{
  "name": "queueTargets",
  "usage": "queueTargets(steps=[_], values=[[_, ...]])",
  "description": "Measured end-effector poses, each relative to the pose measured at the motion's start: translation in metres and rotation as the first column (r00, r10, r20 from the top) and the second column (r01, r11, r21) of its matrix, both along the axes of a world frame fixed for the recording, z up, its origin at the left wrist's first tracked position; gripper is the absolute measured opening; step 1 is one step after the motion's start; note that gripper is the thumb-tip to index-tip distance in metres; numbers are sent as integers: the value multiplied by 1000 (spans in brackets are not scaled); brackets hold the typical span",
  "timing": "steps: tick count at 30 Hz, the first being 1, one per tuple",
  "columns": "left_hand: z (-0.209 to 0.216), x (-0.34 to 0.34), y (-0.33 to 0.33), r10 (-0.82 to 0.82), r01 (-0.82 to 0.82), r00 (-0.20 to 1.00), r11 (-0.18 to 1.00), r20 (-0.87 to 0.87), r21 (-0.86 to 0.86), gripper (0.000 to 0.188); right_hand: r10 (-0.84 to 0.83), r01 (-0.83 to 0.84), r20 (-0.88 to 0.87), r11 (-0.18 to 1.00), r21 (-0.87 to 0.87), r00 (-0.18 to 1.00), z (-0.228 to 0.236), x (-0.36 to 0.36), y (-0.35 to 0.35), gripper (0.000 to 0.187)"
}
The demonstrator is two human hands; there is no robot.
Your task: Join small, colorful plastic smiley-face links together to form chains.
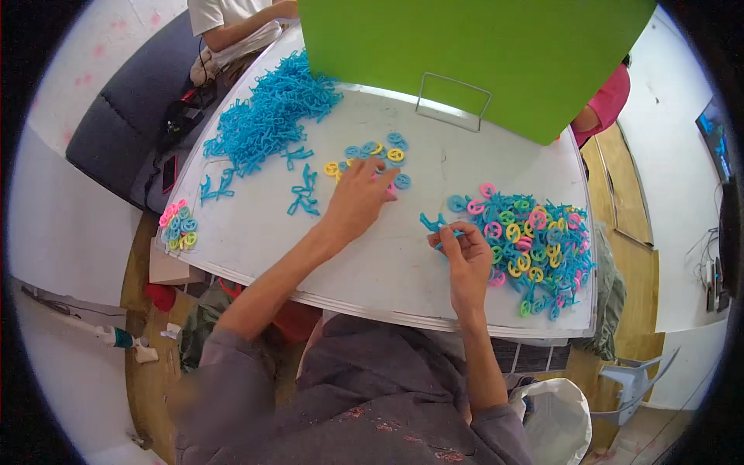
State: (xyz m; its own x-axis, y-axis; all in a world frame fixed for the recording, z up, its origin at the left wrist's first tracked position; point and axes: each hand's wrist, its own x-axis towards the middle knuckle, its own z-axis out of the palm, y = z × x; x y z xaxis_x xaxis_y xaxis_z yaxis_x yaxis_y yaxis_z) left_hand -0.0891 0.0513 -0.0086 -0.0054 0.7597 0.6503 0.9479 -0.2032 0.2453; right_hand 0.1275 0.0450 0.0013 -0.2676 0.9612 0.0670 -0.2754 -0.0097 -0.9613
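Fingers of your right hand (466, 260) pinch a probably light, stiff forked piece (430, 225), best mid-stem; your left hand (363, 198) spreads its at eleven o'clock.

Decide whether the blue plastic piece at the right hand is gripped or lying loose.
Gripped: the right hand has its fingers closed on the blue plastic piece, one end sticking out leftward.

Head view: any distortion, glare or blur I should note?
Head view: the white table has bowed edges, and the picture's corners are black; probable glare just below the green board; left sleeve smeared; left hand and right hand reasonably clear.
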Motion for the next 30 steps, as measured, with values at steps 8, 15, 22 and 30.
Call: queueTargets(steps=[8, 15, 22, 30], values=[[-8, 9, 6, -31, 58, 984, 986, 177, -153, 15, -50, 19, 242, 992, 128, 969, 9, 6, 7, 20], [-7, -1, 3, -41, 51, 997, 988, 68, -147, 20, -73, -15, 357, 971, 239, 931, 9, 5, 19, 17], [36, 35, -39, -71, 360, 450, 927, 890, -107, 19, -104, -69, 455, 934, 349, 884, 4, 5, 20, 14], [26, 54, -47, -30, 407, 215, 912, 976, -62, 16, 0, -113, 391, 957, 267, 920, 3, 5, 15, 12]])
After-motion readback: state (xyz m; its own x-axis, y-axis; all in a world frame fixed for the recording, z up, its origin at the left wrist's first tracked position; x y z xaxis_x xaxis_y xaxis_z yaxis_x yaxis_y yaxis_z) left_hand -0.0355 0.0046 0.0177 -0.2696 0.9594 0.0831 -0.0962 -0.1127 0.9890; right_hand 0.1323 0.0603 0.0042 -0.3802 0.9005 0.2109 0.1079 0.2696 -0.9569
